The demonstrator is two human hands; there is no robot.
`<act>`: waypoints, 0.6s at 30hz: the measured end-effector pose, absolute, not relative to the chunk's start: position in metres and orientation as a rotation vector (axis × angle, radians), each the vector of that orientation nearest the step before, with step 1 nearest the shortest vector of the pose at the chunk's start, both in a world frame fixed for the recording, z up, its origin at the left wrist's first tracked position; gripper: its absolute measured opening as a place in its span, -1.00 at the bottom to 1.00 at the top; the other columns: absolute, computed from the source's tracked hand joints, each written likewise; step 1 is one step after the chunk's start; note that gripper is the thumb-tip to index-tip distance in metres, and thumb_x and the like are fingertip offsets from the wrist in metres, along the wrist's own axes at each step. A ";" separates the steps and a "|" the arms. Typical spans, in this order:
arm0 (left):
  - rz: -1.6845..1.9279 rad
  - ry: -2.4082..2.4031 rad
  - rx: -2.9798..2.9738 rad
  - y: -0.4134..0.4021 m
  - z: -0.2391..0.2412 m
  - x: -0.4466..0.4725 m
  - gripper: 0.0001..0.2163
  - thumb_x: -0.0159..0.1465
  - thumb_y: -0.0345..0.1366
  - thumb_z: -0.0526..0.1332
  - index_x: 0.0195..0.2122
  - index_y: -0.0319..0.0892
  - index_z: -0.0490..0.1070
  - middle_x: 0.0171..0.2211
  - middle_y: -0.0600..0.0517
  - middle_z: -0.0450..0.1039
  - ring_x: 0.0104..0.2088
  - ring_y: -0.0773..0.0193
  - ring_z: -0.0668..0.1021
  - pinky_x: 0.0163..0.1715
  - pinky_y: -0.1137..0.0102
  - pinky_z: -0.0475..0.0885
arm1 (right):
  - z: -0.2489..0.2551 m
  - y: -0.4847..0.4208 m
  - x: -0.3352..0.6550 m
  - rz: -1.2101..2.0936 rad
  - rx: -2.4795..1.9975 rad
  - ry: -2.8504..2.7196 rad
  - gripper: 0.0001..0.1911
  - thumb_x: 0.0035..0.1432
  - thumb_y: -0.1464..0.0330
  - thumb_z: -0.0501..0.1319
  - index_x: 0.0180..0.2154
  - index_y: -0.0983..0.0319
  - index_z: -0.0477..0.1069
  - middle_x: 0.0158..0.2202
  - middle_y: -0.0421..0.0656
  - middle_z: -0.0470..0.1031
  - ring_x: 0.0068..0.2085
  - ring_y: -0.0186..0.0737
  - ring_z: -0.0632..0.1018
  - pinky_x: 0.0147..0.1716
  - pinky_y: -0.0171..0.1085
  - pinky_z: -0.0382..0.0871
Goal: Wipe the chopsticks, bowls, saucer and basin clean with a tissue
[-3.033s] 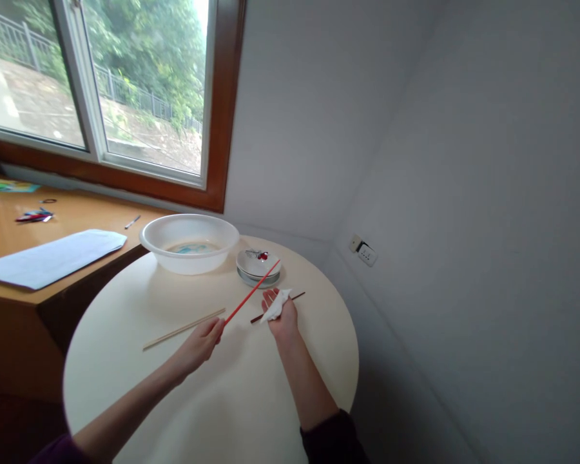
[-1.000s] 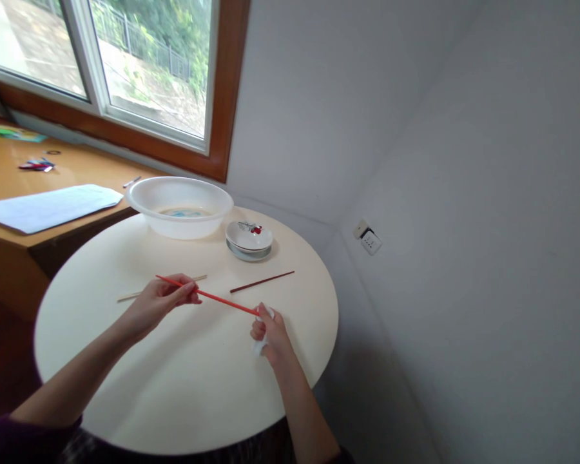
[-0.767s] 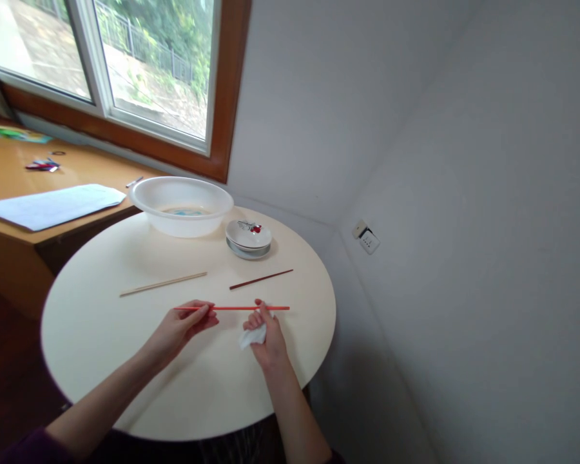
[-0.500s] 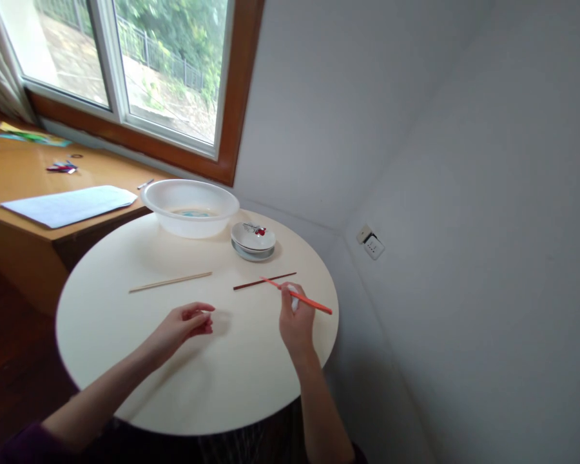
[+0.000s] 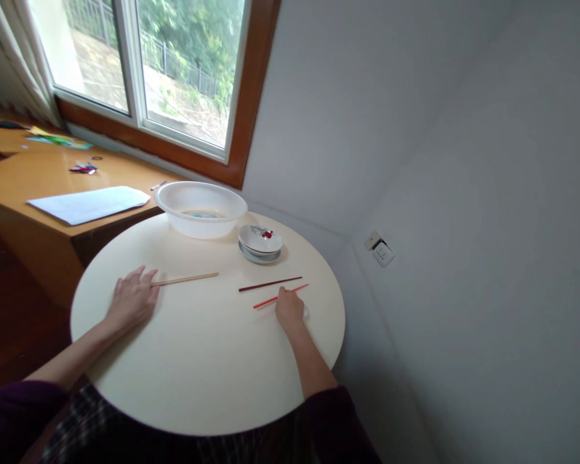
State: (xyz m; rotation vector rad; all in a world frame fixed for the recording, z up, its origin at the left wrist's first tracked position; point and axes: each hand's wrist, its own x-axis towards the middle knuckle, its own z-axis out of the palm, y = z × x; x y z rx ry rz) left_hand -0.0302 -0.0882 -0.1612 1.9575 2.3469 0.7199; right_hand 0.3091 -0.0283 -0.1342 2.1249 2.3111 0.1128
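My right hand [image 5: 290, 309] is closed on an orange chopstick [image 5: 265, 303] low over the right side of the round white table [image 5: 198, 374]. A bit of something white [image 5: 306, 314] shows beside the palm; its kind is unclear. Just beyond lies a dark brown chopstick [image 5: 270, 283], roughly parallel to the orange one. On the left, my left hand [image 5: 134, 299] rests with fingers apart at the near end of a pale wooden chopstick [image 5: 188, 279], covering that end. Whether this is one stick or a pair side by side, I cannot tell.
Behind the chopsticks stand stacked small dishes [image 5: 260, 241] with a red floral pattern and a translucent white basin [image 5: 200, 225]. A wooden desk [image 5: 125, 171] adjoins at the left, bearing a white sheet [image 5: 89, 203] and small items. Walls close off the right.
My left hand has moved left and opened out onto the table by the pale chopstick. My right hand has lowered the orange chopstick and turned it alongside the brown one.
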 end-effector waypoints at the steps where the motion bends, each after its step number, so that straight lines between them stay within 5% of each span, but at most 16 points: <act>1: 0.711 2.350 1.948 -0.089 -0.163 -0.031 -0.56 0.26 -0.29 -0.06 0.09 -0.48 0.19 0.15 -0.48 0.13 0.18 -0.24 0.19 0.11 -0.05 0.06 | -0.136 -0.026 0.308 0.111 2.131 2.325 -0.67 0.18 0.59 -0.06 -0.07 0.35 0.33 -0.17 0.09 0.49 -0.10 -0.08 0.49 -0.29 -0.25 0.30; 9: 0.855 2.303 2.029 -0.087 -0.176 -0.037 -0.66 0.21 -0.26 -0.03 -0.12 -0.34 0.38 0.02 -0.29 0.38 0.08 -0.15 0.36 0.02 0.05 0.20 | -0.157 -0.026 0.296 0.111 2.248 2.422 -0.68 0.28 0.39 -0.06 0.05 0.23 0.20 -0.09 -0.01 0.45 -0.09 -0.18 0.47 -0.29 -0.29 0.28; 18: 0.948 2.346 2.067 -0.084 -0.181 -0.040 -0.67 0.13 -0.18 -0.05 -0.21 -0.14 0.41 -0.14 -0.11 0.51 0.00 -0.06 0.45 -0.06 0.11 0.25 | -0.164 -0.027 0.300 0.054 2.277 2.511 -0.77 0.22 0.42 0.02 -0.09 0.22 0.33 -0.20 -0.07 0.50 -0.17 -0.22 0.50 -0.30 -0.31 0.27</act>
